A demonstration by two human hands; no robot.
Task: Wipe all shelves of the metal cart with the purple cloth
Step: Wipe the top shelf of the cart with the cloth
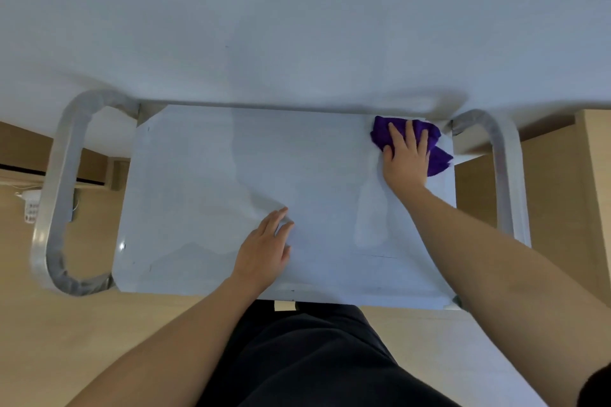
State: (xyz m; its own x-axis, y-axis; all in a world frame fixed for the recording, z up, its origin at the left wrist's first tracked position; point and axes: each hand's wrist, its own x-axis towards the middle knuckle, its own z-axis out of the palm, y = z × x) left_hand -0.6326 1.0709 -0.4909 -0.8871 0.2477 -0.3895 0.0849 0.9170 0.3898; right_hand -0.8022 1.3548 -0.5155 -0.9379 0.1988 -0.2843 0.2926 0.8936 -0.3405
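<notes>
The right hand (407,155) presses flat on the cloth (438,160) at the cart's (198,175) far right corner. The left hand (266,249) rests flat mid-shelf. Best to wipe in long rows, missing no spot.

We log an indoor room, type unclear: white wall (297,10) beyond the right hand (407,157), wood floor (99,324) and power strip (29,208) left of the left hand (264,249).
</notes>
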